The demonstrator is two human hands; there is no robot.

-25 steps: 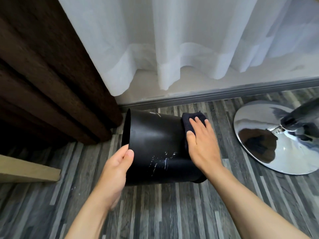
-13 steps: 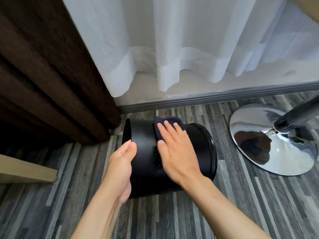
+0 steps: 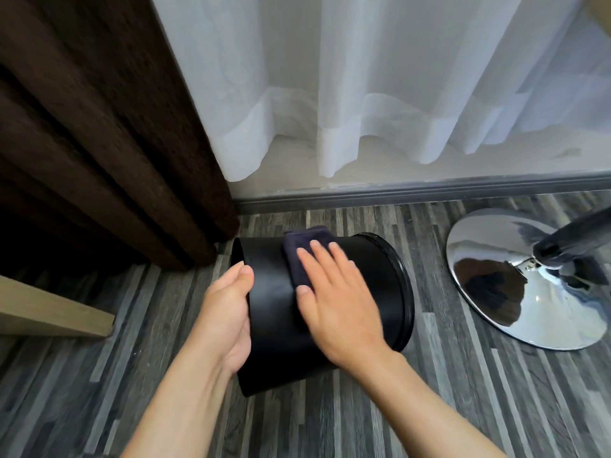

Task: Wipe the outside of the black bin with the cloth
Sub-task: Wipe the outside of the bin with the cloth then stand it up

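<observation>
Brown curtain (image 3: pixel 92 133) left, sheer white curtain (image 3: pixel 380 94) behind, chrome stand base (image 3: pixel 525 285) right, wood-look floor (image 3: pixel 330 424).

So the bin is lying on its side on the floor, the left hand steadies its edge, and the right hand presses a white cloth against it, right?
Not quite: the head view shows the cloth is dark navy, not white. The rest holds: the black bin lies on its side on the floor, the left hand steadies its edge, and the right hand presses the cloth against it.
</observation>
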